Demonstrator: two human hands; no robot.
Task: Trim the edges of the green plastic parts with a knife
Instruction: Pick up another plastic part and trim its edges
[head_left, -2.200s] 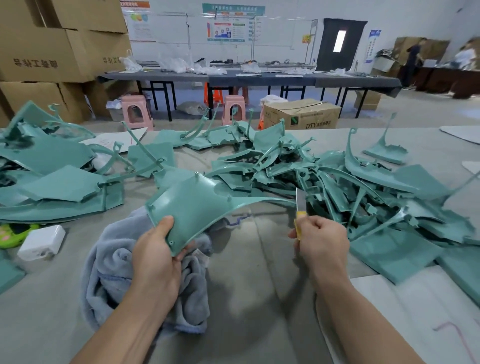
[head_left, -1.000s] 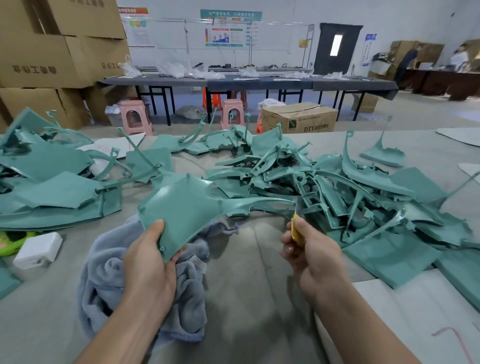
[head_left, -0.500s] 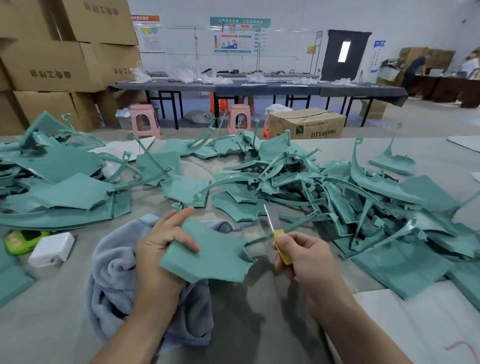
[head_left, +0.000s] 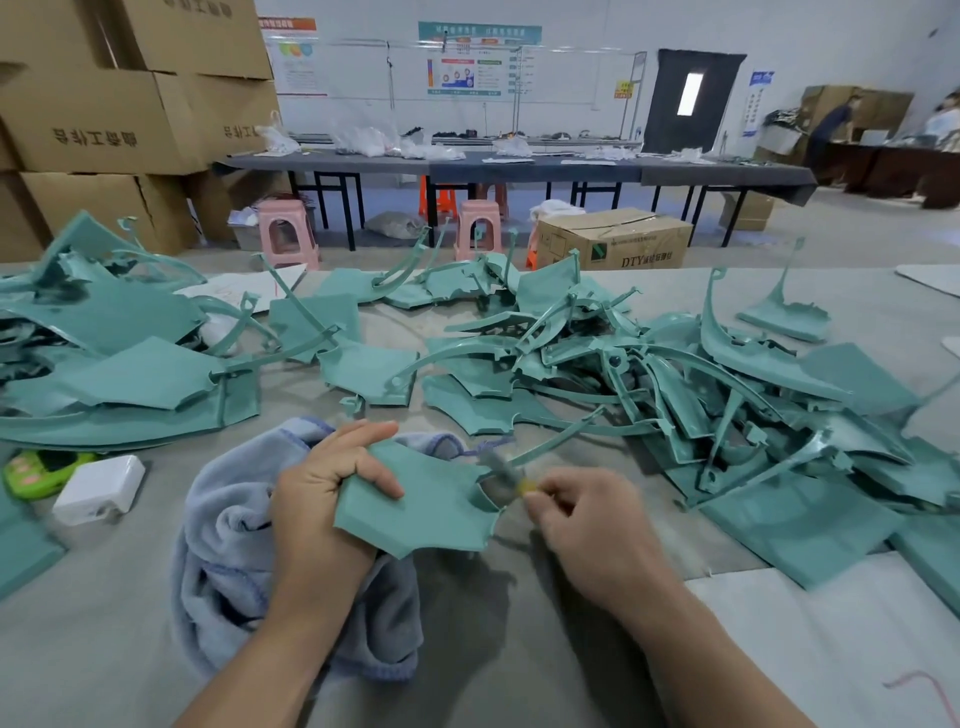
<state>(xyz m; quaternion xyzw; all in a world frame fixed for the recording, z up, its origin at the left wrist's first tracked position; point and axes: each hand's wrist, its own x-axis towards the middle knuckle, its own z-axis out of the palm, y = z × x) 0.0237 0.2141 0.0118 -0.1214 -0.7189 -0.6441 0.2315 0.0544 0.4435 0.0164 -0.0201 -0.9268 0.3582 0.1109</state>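
Note:
My left hand (head_left: 322, 499) grips a flat green plastic part (head_left: 436, 509) by its left edge, thumb on top, holding it low over the table. A thin curved arm of the part runs up and right from its notch. My right hand (head_left: 587, 525) pinches a yellow-handled knife (head_left: 511, 480), blurred, with its blade at the notch on the part's right edge. A large heap of green plastic parts (head_left: 675, 374) lies beyond and to the right. More green parts (head_left: 130, 374) are stacked at the left.
A crumpled blue-grey towel (head_left: 234, 530) lies under my left hand. A white adapter (head_left: 98, 488) and a green device (head_left: 36, 470) sit at the left. A white sheet (head_left: 831, 639) covers the near right. Cardboard boxes (head_left: 104, 119), pink stools and a long dark table stand behind.
My left hand tipped the green part down from upright to nearly flat and lowered it. My right hand brought the knife left and down to the part's notched right edge.

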